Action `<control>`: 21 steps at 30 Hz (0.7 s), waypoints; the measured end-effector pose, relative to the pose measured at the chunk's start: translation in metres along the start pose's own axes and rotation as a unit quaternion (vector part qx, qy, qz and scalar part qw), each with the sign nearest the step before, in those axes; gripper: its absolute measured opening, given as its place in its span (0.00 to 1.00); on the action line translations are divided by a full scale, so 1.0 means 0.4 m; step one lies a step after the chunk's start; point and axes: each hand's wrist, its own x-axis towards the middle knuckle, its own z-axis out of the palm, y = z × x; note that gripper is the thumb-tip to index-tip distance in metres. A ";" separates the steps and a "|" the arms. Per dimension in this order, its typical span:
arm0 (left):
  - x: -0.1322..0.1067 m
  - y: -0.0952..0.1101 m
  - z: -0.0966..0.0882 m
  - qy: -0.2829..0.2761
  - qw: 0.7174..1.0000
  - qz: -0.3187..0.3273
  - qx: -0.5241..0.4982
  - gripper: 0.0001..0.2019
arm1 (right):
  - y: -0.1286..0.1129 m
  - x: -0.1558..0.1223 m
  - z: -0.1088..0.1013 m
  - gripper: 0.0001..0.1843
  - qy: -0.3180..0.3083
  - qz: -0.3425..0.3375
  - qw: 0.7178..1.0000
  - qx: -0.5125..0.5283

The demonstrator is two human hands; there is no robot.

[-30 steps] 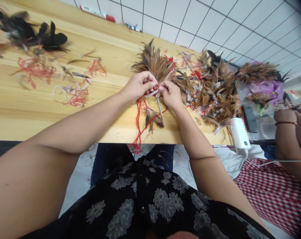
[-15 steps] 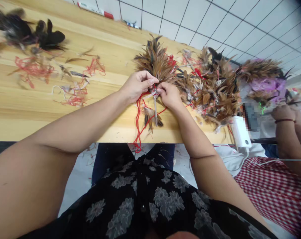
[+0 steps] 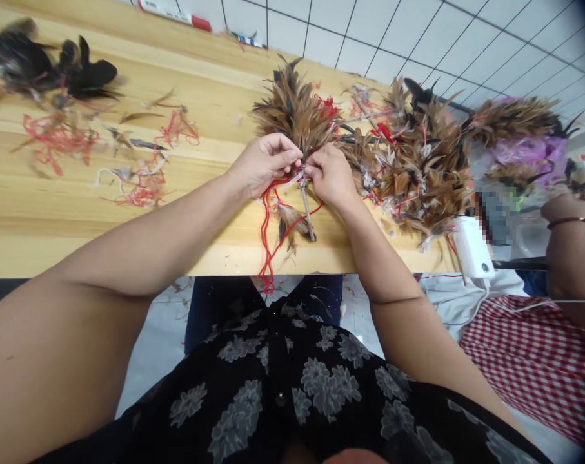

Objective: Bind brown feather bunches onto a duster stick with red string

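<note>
A bundle of brown feathers lies on the wooden table, its tips pointing away from me. A thin stick extends from its base toward me. My left hand is closed in a pinch on red string at the left of the base. Loops of this string hang over the table's front edge. With fingers pressed together, my right hand grips the bundle's base from the right; its fingertips partly hide the binding. A small loose feather tuft lies below the hands, beside the stick.
More brown feather bundles pile up at the right, near a white power bank with a cable. Black feathers and red string scraps lie left. A marker lies far back. Another person's arm is at far right.
Both hands stay at the bundle's base, with the fingers shifted slightly. The stick's near end has swung a little to the right. The whole view has shifted slightly.
</note>
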 end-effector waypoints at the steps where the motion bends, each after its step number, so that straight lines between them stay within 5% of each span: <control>1: 0.002 -0.004 0.000 0.001 1.000 -0.002 0.001 0.15 | 0.004 0.001 0.003 0.14 0.007 -0.001 1.000 -0.002; 7: 0.012 -0.029 -0.006 0.015 0.999 0.001 0.036 0.20 | 0.019 0.004 0.016 0.21 0.018 -0.004 1.000 -0.010; 21: -0.018 0.005 0.007 -0.028 0.941 0.103 0.320 0.06 | -0.009 -0.013 0.008 0.28 0.075 -0.060 0.995 -0.041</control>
